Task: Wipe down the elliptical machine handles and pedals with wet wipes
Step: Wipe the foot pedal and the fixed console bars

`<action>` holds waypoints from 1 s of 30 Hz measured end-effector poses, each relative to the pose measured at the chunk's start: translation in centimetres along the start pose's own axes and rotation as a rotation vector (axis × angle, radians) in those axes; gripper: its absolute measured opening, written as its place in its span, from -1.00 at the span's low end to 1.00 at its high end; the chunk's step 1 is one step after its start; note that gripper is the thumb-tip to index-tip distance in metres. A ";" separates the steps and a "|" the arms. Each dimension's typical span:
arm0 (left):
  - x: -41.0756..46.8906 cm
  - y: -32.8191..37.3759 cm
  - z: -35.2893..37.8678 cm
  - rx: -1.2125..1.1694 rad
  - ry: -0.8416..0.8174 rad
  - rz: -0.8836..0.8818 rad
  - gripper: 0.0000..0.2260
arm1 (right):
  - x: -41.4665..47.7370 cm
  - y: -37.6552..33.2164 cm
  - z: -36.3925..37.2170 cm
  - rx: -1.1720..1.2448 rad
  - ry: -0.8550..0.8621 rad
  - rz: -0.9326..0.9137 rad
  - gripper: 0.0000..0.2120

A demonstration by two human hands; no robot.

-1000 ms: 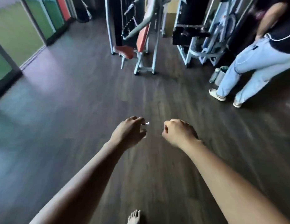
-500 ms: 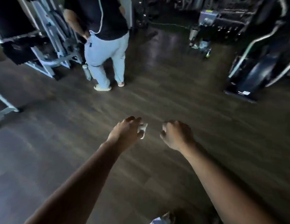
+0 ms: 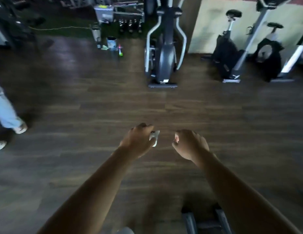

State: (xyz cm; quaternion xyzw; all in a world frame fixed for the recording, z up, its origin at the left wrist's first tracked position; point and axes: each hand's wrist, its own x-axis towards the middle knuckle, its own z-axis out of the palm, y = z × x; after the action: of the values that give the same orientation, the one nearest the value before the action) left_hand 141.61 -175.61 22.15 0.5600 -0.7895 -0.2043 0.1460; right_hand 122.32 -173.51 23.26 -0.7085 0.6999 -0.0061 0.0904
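1. The left hand (image 3: 139,141) holds a small white wet wipe (image 3: 154,137). Its fingers are curled round it, and a bit of the wipe pokes out at the front.
2. The right hand (image 3: 189,145) is just beside it. Its fingers are curled in, with nothing in them that I can see.
3. The elliptical machine (image 3: 165,61) stands straight ahead across the wood floor (image 3: 96,107), well apart from both hands. I think no wiping has begun, and the step now is walking up to it.
4. Walk straight on and hold the wipe tight. If it drops on the floor it will get dirty.
5. Once close, use both hands to open the wipe out flat, so more of it touches.
6. Start high on the silver handle bars (image 3: 147,53) and rub down. Do the pedals last, since feet make them the dirtiest. From here they are too dark to make out.
7. Step round the tub (image 3: 111,42) on the floor to the left of the machine. The exercise bikes (image 3: 226,61) on the right are not the job.
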 end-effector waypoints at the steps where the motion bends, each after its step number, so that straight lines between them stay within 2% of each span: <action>1: 2.3 0.8 0.4 -0.009 -0.016 0.033 -0.82 | 1.1 1.5 -0.3 0.025 0.011 0.052 -0.80; 5: 11.4 3.3 2.4 0.009 -0.072 0.198 -0.67 | 5.6 7.0 -0.5 0.101 0.063 0.230 -0.81; 8: 18.3 5.6 3.5 -0.007 -0.108 0.308 -0.75 | 9.0 10.5 -1.0 0.121 0.079 0.356 -0.76; 16: 33.9 13.2 5.7 -0.019 -0.237 0.578 -0.86 | 16.0 18.3 -3.7 0.115 0.175 0.650 -0.81; 24: 44.3 24.1 11.5 -0.008 -0.313 0.846 -0.84 | 16.9 28.5 -4.7 0.073 0.243 0.893 -0.81; 30: 48.7 34.1 17.6 0.001 -0.401 1.006 -0.83 | 15.4 38.6 -5.0 0.020 0.239 1.072 -0.82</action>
State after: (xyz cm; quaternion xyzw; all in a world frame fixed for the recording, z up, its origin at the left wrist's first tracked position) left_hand 89.33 -208.87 23.42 0.0632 -0.9726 -0.2117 0.0722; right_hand 83.75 -189.57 21.10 -0.2462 0.9681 -0.0465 0.0075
